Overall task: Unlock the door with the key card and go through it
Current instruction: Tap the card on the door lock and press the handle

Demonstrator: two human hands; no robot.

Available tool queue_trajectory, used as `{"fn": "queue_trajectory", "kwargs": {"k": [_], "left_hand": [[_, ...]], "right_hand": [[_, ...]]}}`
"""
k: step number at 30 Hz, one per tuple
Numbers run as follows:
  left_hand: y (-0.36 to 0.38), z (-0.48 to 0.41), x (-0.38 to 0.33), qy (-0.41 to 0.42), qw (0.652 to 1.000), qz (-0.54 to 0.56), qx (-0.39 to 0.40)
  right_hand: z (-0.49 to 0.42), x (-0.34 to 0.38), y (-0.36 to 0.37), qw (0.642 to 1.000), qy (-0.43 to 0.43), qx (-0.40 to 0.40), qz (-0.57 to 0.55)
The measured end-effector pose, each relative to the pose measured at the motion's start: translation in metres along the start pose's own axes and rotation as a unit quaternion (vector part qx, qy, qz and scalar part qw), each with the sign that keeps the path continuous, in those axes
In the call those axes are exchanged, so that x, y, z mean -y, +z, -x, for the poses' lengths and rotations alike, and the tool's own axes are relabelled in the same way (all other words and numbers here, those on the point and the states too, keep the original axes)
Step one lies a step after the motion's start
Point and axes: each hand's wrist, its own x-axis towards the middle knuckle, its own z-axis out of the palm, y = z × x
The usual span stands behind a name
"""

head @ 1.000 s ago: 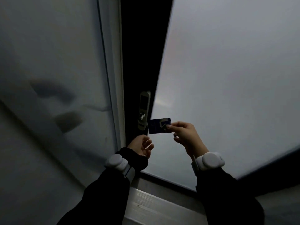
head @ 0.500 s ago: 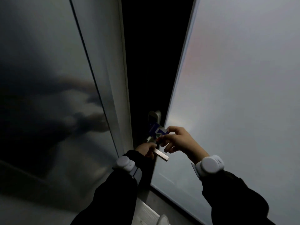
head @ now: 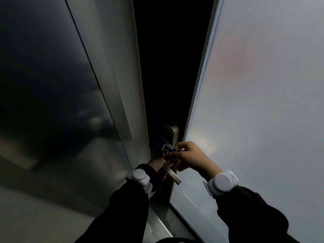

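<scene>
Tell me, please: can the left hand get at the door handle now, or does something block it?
Probably yes. The left hand seems already at the door handle, just under the right hand holding the key card. Nothing visible lies between them, though the dimness hides the grip.

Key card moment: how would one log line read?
right hand: pinching key card by lock plate | left hand: on lever handle | door: ajar

door (head: 263,102) right | frame (head: 112,85) left | lock plate (head: 171,135) between | key card (head: 164,146) before it
</scene>
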Motion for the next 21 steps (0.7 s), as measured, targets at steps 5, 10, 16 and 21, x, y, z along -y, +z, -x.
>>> {"fn": "queue_trajectory", "kwargs": {"k": [5,10,16,21], "left_hand": [[0.01,-0.009,-0.001,0.023,0.998,-0.021,-0.052],[0.008,-0.02,0.001,-0.01,0.997,-0.039,-0.059],[0.009,-0.032,0.002,-0.071,0.996,-0.059,-0.01],[0.008,-0.031,0.008,-0.077,0.995,-0.069,0.005]], "right_hand": [[-0.002,-0.006,-0.006,1.0,0.009,0.011,-0.004],[-0.003,-0.007,-0.004,1.0,0.005,-0.005,-0.007],[-0.004,-0.009,0.0,0.998,0.001,-0.05,-0.025],[-0.004,-0.017,0.008,0.973,-0.071,-0.197,0.093]]}}
